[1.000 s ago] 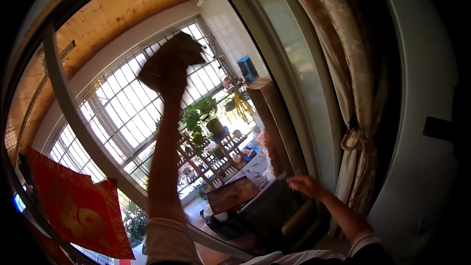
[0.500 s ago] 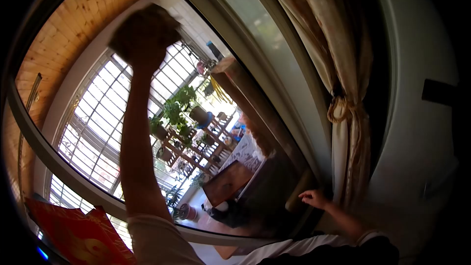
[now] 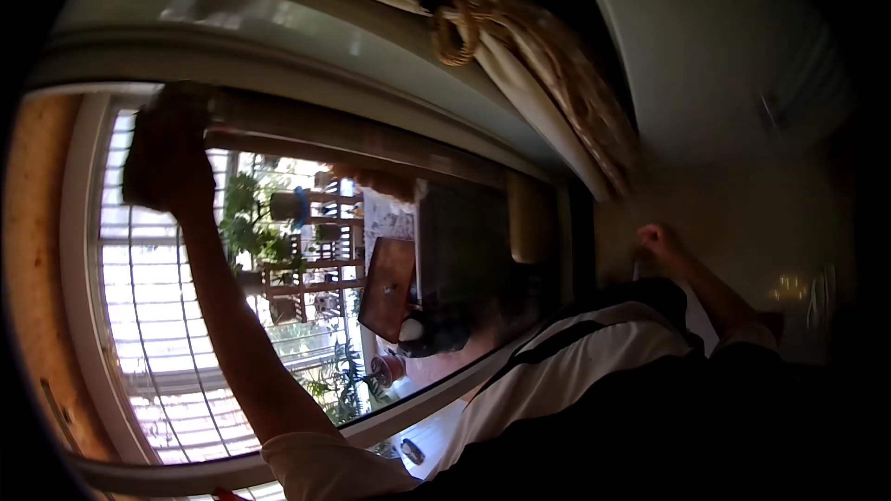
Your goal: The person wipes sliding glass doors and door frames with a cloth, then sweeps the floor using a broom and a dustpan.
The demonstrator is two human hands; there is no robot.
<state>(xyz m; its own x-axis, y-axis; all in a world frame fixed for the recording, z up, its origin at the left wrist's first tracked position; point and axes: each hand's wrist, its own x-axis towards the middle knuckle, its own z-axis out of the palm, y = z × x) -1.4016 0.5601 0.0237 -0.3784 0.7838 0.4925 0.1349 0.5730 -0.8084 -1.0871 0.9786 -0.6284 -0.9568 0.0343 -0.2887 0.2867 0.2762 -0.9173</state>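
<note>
My left hand (image 3: 167, 172) is stretched far out against the glass pane (image 3: 464, 213), near its frame. It is dark against the light, and its fingers are pressed on a bunched dark cloth (image 3: 186, 102) whose edges are blurred. Away from the glass, on the other side of my body, my right hand (image 3: 655, 237) hangs with its fingers curled in, and nothing shows in it. The curtain (image 3: 557, 102), tied with a rope tieback (image 3: 455, 35), is the thing nearest to that hand.
Through the glass appear potted plants (image 3: 243, 213) on a wooden stand (image 3: 316, 269), a brown board (image 3: 387, 288) and a barred window (image 3: 162, 315). A pale frame (image 3: 278, 65) borders the pane. A white panel (image 3: 705, 56) stands beyond the curtain.
My view has turned strongly, so the window now lies on its side. The left hand has shifted across the glass with the cloth toward the frame. The right hand's fingers are more curled.
</note>
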